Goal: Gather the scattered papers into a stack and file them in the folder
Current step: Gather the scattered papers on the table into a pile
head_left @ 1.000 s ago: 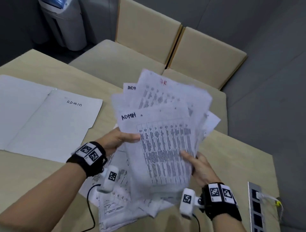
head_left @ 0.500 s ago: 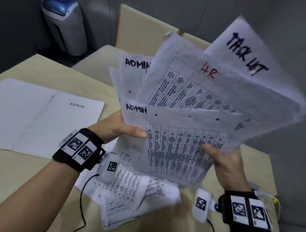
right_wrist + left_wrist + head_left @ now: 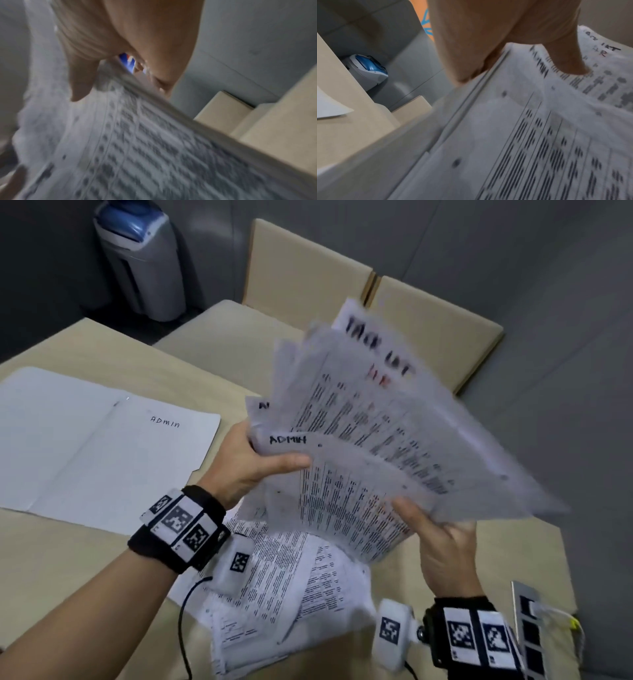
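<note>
A fanned bundle of printed papers [image 3: 376, 446] is held up in the air above the table, several sheets marked ADMIN, HR and TASK LIST. My left hand [image 3: 253, 463] grips its left edge, thumb on top, as the left wrist view shows [image 3: 565, 58]. My right hand [image 3: 442, 546] grips the lower right edge, thumb on the front sheet [image 3: 80, 83]. More loose papers [image 3: 281, 594] lie crumpled on the table beneath. The white folder [image 3: 89, 446], marked ADMIN, lies open flat at the left.
The beige table [image 3: 61, 583] has a power strip [image 3: 529, 631] at its right edge with a plug in it. Two beige chairs [image 3: 308, 285] stand behind the table. A grey and blue bin [image 3: 140, 258] stands at the back left.
Both hands have lifted the bundle off the table and tilted it, fanning the sheets to the right. The right hand slid along the lower edge toward the right.
</note>
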`<state>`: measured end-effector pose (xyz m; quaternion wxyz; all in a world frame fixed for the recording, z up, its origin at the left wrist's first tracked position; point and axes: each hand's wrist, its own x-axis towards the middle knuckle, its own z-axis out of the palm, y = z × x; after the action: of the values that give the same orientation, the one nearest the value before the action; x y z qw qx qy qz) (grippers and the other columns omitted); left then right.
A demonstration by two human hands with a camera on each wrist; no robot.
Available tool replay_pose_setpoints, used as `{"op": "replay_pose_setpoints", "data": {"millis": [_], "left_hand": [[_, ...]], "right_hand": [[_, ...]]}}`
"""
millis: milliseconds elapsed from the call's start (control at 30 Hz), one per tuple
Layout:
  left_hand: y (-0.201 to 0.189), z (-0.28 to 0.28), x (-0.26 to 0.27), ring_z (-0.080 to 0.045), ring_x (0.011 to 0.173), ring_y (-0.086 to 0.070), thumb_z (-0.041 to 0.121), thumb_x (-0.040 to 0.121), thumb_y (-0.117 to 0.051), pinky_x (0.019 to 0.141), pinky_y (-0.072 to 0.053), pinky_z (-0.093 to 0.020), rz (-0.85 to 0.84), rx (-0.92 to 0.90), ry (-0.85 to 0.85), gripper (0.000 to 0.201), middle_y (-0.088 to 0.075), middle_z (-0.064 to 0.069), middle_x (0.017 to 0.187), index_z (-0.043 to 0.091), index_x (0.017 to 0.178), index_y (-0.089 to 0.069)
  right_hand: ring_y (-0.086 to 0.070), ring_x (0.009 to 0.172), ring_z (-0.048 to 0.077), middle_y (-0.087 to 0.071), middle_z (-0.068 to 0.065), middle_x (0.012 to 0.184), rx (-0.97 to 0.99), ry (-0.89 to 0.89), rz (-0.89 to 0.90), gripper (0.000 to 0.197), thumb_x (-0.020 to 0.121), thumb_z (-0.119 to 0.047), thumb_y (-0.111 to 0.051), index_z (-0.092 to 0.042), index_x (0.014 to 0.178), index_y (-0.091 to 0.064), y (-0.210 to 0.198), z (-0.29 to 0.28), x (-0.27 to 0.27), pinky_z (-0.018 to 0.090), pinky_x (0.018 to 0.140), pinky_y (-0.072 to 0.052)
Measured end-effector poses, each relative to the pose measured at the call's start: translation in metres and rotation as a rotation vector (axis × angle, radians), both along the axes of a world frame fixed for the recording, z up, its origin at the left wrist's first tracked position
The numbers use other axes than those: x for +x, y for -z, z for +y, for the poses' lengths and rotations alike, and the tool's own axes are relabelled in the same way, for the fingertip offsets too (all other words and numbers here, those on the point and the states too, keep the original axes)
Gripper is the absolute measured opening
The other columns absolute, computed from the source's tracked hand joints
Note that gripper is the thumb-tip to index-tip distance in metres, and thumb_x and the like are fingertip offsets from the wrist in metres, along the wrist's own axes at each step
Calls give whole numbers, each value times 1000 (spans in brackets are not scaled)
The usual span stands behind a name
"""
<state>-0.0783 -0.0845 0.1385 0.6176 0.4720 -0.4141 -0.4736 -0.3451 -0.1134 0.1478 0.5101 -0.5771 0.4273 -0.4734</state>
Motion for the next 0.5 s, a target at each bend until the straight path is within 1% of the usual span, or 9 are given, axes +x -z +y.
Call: {"op": "replay_pose_setpoints", "data": {"millis": [33,100,167,267,333,367,400,467,500], "left_hand": [[3,-1,1,4,65,-72,0,54,-82,63,-54,-11,-2,-3,-14,20,-76,13,64,6,70,-73],[12,-4,2,-5,75,-76,4,55,-87,70,-60,-21,-1,53,-23,44,-80,5,81,7,96,-70],[25,-5,2,-16,90,-77,7,59,-89,84,-62,-35,-22,119,-32,61,-80,-5,98,1,114,-65],[35,-4,-3,-21,97,-76,4,68,-84,91,-59,-46,-47,154,-22,47,-79,-8,105,3,113,-70],[32,0,-5,-22,95,-77,4,67,-84,87,-61,-44,-19,113,-47,39,-80,-6,101,8,104,-73],[28,0,-5,-22,93,-77,5,65,-84,82,-62,-40,4,80,-67,39,-81,-5,98,10,103,-73],[24,0,-4,-20,90,-78,6,63,-85,78,-62,-35,28,40,-83,44,-81,-3,96,7,105,-71],[18,-1,-3,-17,85,-77,20,58,-90,72,-61,-28,79,-13,-123,67,-80,-3,93,0,115,-62],[18,-3,-4,-16,83,-76,30,53,-92,70,-60,-26,97,-18,-150,76,-79,-3,93,4,117,-60]], "right_hand": [[-76,94,7,-81,-7,95,52,3,8,34,71,-3,-76,-10,104,-72,7,-1,-3,29,89,-59],[-77,96,14,-81,3,101,212,0,57,43,72,-6,-80,-1,114,-69,26,-1,-6,31,89,-60],[-76,100,15,-80,3,106,300,8,75,50,75,-5,-82,-8,122,-66,40,-1,-3,20,79,-60],[-76,87,7,-79,2,95,354,41,11,32,82,-11,-78,-15,110,-64,38,4,6,13,61,-57],[-77,81,6,-79,4,95,303,61,-75,26,89,-7,-71,-5,114,-65,26,4,9,16,61,-59],[-78,85,9,-80,5,95,246,78,-102,27,89,-4,-69,-2,116,-65,21,4,10,20,68,-62],[-77,91,13,-81,5,98,190,82,-105,31,87,-3,-69,-2,117,-66,18,5,10,25,76,-63],[-77,96,15,-81,1,100,147,72,-99,39,77,-3,-73,-10,115,-67,19,5,7,27,83,-62],[-77,93,13,-82,0,97,163,63,-85,39,74,-3,-74,-13,111,-68,20,5,7,26,83,-62]]}}
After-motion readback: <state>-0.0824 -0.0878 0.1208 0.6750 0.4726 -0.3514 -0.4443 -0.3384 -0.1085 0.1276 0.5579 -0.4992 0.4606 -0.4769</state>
